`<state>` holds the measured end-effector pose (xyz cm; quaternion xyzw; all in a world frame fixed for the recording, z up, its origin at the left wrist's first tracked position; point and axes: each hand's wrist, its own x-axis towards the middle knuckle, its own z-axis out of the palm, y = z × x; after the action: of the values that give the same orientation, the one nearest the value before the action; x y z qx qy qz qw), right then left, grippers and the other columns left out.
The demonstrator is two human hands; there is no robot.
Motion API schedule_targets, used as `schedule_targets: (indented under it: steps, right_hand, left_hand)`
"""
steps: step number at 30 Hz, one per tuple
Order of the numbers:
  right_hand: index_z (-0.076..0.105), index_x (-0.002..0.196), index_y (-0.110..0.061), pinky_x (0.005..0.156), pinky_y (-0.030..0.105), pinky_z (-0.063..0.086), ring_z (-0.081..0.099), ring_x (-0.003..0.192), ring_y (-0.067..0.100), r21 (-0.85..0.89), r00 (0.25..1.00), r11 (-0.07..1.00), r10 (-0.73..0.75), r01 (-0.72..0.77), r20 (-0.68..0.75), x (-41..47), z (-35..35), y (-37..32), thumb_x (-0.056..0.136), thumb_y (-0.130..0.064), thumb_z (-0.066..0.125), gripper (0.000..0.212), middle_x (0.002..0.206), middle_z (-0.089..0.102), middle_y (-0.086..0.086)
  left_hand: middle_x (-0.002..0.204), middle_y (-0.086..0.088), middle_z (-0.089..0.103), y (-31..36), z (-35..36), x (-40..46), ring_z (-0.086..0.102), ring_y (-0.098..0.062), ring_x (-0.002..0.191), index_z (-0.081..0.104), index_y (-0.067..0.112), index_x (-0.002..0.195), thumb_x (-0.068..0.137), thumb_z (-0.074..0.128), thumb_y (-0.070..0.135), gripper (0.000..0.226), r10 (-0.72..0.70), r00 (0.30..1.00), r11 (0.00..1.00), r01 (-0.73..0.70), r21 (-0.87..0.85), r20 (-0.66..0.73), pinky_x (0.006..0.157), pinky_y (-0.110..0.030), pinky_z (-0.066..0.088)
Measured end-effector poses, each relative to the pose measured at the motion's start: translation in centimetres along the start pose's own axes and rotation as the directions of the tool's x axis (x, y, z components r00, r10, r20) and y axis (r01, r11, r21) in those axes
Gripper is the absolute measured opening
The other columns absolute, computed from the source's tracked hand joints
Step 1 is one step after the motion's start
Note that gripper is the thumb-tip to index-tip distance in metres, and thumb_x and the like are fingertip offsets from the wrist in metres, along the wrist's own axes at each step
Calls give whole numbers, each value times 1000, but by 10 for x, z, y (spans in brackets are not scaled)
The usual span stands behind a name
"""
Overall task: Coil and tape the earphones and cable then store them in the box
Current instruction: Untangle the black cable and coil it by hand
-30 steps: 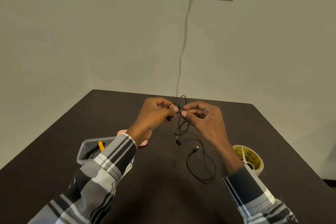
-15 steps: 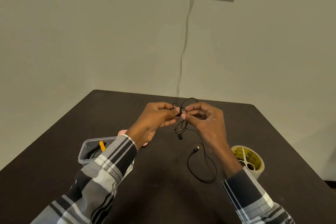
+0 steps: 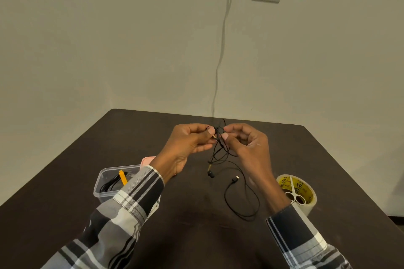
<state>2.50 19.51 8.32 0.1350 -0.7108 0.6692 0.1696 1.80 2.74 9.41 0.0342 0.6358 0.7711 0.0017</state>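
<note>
Spreading across the lower view, the dark table (image 3: 65, 214) carries everything, its far edge meeting the wall. At 3 o'clock from centre sits the tape (image 3: 306, 194) roll, with small scissors (image 3: 295, 194) lying across its top. At 9 o'clock stands the clear box (image 3: 109, 178), holding a black cable (image 3: 109, 185) and an orange piece; something pink shows just behind it, mostly hidden by the sleeve. Above the table's middle, toward 12 o'clock, both hands meet. The left hand (image 3: 188, 146) curls its fingers and pinches the earphones (image 3: 220, 153) between thumb and forefinger. The right hand (image 3: 249, 146) pinches the same tangle from the other side, fingers curled, thumb tips of both hands nearly touching. The wire bunches in small loops just above and between the fingertips, then hangs down at 6 o'clock from the pinch. One earbud dangles below the hands; the rest of the wire lies in a loop on the table, plug end resting beside it.
</note>
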Motion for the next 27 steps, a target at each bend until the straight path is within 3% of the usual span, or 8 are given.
schedule_targets:
  steps: [6, 11, 17, 20, 25, 27]
  right_hand:
    - [77, 87, -19, 76, 33, 59, 72, 79, 19, -43, 1000, 999, -25, 26, 16, -2, 3, 3, 91, -2, 68, 20, 84, 77, 2]
    - [76, 88, -22, 73, 31, 58, 70, 76, 18, -17, 1000, 1000, -16, 16, -3, -1, 3, 0, 92, -1, 67, 23, 84, 77, 2]
    - [76, 90, -22, 76, 34, 58, 70, 80, 18, -22, 1000, 999, -25, 26, 9, -2, 0, 1, 93, -4, 66, 21, 86, 76, 4]
    - [76, 91, -19, 75, 33, 57, 69, 81, 17, -13, 999, 1000, -26, 26, 47, -3, -2, 0, 88, -9, 74, 11, 86, 75, 5]
    - [73, 92, -10, 75, 22, 57, 67, 80, 12, -57, 996, 998, -30, 35, 83, -4, -1, 0, 75, -4, 85, 22, 89, 73, 10]
    - [71, 90, -10, 74, 21, 56, 66, 77, 9, -60, 996, 998, -24, 29, 86, -2, -2, 0, 75, -2, 84, 20, 84, 72, 5]
  left_hand:
    - [82, -11, 76, 1, 5, -2, 74, -18, 75, 73, 2, 97, 85, 74, 16, 19, 21, 998, 999, -23, -33, -54, 68, -29, 61]
    - [92, -9, 76, 2, 3, -5, 75, -18, 82, 72, 6, 102, 82, 74, 18, 24, -34, 999, 986, 38, -161, 27, 67, -30, 61]
    - [95, -10, 76, 6, 3, -4, 74, -20, 85, 71, 5, 109, 90, 67, 11, 20, -53, 996, 980, 66, -187, 76, 70, -34, 62]
    - [88, -8, 75, 6, 6, -5, 73, -21, 83, 70, 6, 107, 86, 71, 12, 22, -36, 999, 980, 41, -194, 28, 70, -35, 61]
    - [81, 1, 74, 5, 10, -5, 70, -13, 83, 71, 11, 106, 84, 75, 11, 22, 80, 993, 993, -87, -77, -87, 76, -29, 59]
    - [80, 1, 73, 7, 10, -5, 69, -13, 86, 71, 12, 107, 83, 76, 12, 25, 108, 989, 990, -117, -78, -101, 83, -32, 59]
